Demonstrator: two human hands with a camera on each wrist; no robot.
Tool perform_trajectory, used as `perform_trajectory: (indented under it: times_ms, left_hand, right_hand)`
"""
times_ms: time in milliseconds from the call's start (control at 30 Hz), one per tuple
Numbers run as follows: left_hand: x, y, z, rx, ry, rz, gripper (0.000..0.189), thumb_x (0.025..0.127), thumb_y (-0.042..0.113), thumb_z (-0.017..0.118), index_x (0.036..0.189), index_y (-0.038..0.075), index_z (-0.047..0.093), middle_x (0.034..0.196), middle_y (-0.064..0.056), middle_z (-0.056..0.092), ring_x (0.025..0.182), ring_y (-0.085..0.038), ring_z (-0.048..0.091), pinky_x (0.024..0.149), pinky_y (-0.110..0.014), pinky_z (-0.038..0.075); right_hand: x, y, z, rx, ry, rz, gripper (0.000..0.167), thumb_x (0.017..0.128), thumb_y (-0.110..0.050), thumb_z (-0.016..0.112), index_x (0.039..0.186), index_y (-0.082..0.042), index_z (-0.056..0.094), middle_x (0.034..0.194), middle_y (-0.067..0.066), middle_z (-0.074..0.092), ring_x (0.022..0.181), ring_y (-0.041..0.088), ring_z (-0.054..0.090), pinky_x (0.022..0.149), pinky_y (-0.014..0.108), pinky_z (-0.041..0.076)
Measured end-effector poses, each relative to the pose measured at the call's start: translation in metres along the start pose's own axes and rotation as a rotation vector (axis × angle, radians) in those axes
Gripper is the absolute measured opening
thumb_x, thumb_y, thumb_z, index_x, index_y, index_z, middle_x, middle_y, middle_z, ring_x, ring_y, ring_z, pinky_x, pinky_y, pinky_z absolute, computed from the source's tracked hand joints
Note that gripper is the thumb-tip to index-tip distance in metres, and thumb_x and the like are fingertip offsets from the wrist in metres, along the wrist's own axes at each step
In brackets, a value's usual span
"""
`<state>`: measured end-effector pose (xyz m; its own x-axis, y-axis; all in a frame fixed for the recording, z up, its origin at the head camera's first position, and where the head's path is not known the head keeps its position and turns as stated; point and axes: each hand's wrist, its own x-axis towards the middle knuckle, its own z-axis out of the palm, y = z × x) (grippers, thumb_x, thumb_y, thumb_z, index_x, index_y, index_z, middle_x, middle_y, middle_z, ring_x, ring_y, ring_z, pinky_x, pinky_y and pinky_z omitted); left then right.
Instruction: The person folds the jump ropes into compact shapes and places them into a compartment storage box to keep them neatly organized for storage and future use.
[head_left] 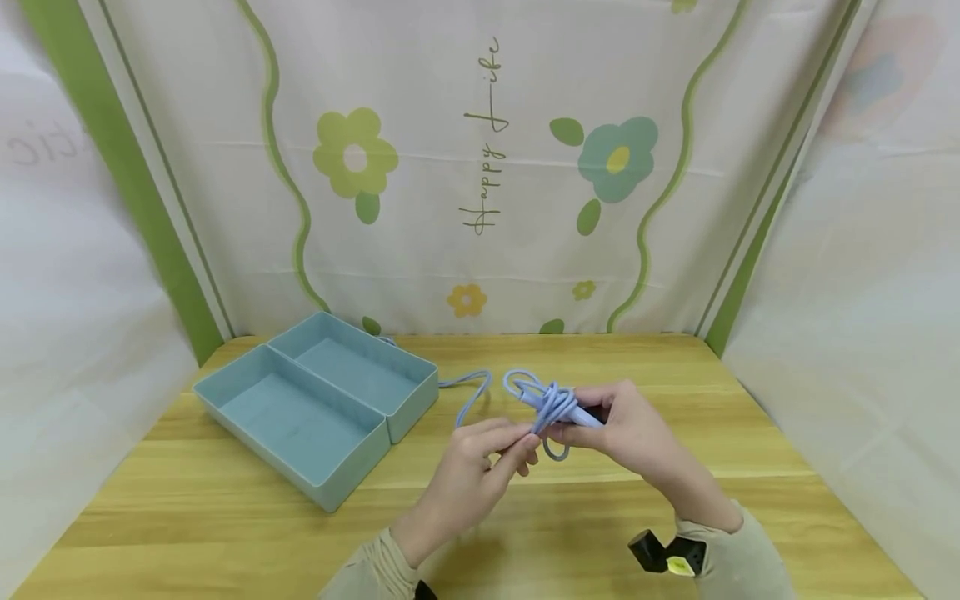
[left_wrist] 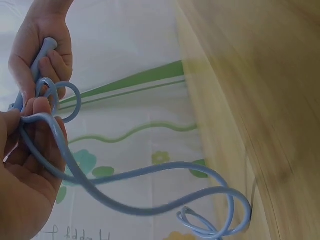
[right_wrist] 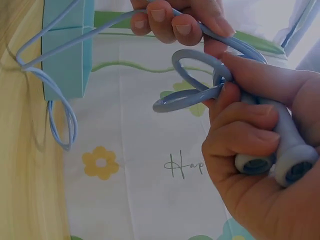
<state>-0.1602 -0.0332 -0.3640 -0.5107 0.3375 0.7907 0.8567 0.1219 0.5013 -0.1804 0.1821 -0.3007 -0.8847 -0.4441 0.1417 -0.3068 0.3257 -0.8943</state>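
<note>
- A white cloth (head_left: 420,242) hangs at twelve o'clock behind the table, reckoning from the rope bundle in the head view; it carries green wavy lines, flowers and the words "Happy Life".
- The wood-grain table (head_left: 645,508) spreads under everything else.
- A blue-green box (head_left: 352,458) sits on it at nine o'clock, in two open-topped sections side by side, set at a slant.
- The right hand (head_left: 630,425) is at three o'clock of the bundle, its fingers curled firmly round the rope's two handles, with the thumb laid along them.
- The left hand (head_left: 480,462) is at eight o'clock, nearly closed, pinching a strand of rope between thumb and fingertips.
- Beige sleeves (head_left: 738,558) reach the wrists at four and eight o'clock.
- The light-blue rope (head_left: 556,404) is bunched in coils around the handles, held above the table between the two hands; a loose length runs off toward nine o'clock, beside the box, and a bit shows past the box's far edge.
- Both pale-blue handles (right_wrist: 286,130) lie together in the right palm, their flared ends showing.
- A black device (head_left: 667,554) with a yellow patch is at the right wrist, five o'clock.
</note>
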Motion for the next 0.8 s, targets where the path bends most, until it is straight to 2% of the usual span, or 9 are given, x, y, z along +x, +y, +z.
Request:
perform_trajectory:
  times_ms: [167,367,567,633,733,800]
  left_hand:
    - [0.001,0.003,-0.001,-0.078,-0.041,-0.073,0.015,0.096,-0.002,0.061,0.106,-0.002,0.072,0.082,-0.004,0.066,0.069,-0.010,0.064,0.056,-0.018,0.053]
    - [0.001,0.004,-0.002,-0.093,-0.095,-0.174,0.018,0.100,0.008,0.056,0.109,0.005,0.072,0.081,0.001,0.063,0.067,-0.007,0.063,0.054,-0.019,0.051]
    - [-0.002,-0.002,-0.005,-0.185,-0.188,-0.293,0.021,0.103,0.014,0.052,0.113,0.010,0.071,0.070,0.001,0.056,0.056,-0.005,0.057,0.049,-0.021,0.047]
    - [-0.003,-0.003,-0.007,-0.210,-0.197,-0.344,0.020,0.103,0.015,0.053,0.111,0.011,0.071,0.069,0.001,0.055,0.051,-0.005,0.051,0.047,-0.021,0.045]
    - [-0.003,-0.003,-0.011,-0.198,-0.196,-0.389,0.020,0.103,0.017,0.054,0.109,0.014,0.073,0.070,0.002,0.054,0.050,-0.005,0.043,0.045,-0.019,0.038]
    - [-0.002,-0.004,-0.012,-0.179,-0.198,-0.392,0.019,0.102,0.019,0.055,0.107,0.015,0.073,0.071,0.003,0.054,0.051,-0.005,0.039,0.046,-0.019,0.035]
  right_hand:
    - [0.000,-0.001,-0.005,0.047,0.010,0.032,0.027,0.080,-0.019,0.084,0.104,-0.008,0.077,0.090,0.009,0.072,0.067,0.015,0.051,0.059,0.027,0.046]
    - [-0.002,-0.003,-0.006,0.092,0.032,0.070,0.030,0.081,-0.021,0.084,0.107,-0.008,0.076,0.097,0.010,0.073,0.074,0.016,0.056,0.066,0.030,0.049]
    - [-0.002,-0.004,-0.006,0.123,0.080,0.059,0.029,0.081,-0.016,0.083,0.106,-0.004,0.075,0.086,0.008,0.069,0.063,0.012,0.043,0.053,0.025,0.034]
    - [-0.002,-0.005,-0.006,0.116,0.092,0.055,0.030,0.080,-0.016,0.084,0.106,-0.003,0.075,0.083,0.007,0.067,0.061,0.011,0.039,0.051,0.026,0.030]
    - [-0.002,-0.005,-0.007,0.101,0.111,0.053,0.030,0.079,-0.020,0.085,0.104,-0.006,0.076,0.081,0.006,0.066,0.059,0.011,0.038,0.050,0.026,0.030]
    - [-0.003,-0.005,-0.007,0.098,0.116,0.044,0.029,0.080,-0.021,0.085,0.104,-0.007,0.076,0.083,0.006,0.067,0.059,0.011,0.039,0.050,0.026,0.030]
